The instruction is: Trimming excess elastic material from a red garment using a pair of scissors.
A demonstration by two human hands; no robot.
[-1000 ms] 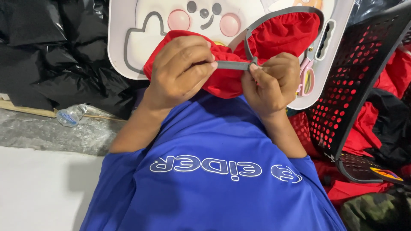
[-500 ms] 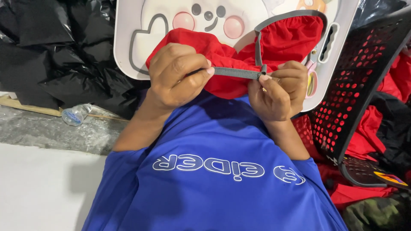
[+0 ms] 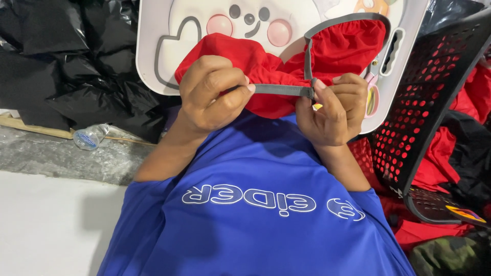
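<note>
A person in a blue shirt [image 3: 255, 214] sits over a white board [image 3: 169, 46] printed with a cartoon face, black plastic sheeting [image 3: 66, 66] heaped to the left and a black perforated basket [image 3: 429, 102] tipped on its side to the right, red cloth [image 3: 475, 97] showing through and beyond it. A red garment [image 3: 286, 66] edged in grey lies bunched against the board, held up between both hands. The left hand [image 3: 212, 94] is closed in a fist around the red fabric, thumb and forefinger clamped on one end of the grey band [image 3: 284, 90]. The right hand [image 3: 335, 110] pinches the other end, fingertips together at the corner where the band turns upward. Compared with half a second ago, the band is pulled straighter and more level between the two hands, and the hands sit slightly further apart; the grip of each is unchanged. A crushed clear plastic bottle [image 3: 89, 137] lies on the grey ledge at left.
</note>
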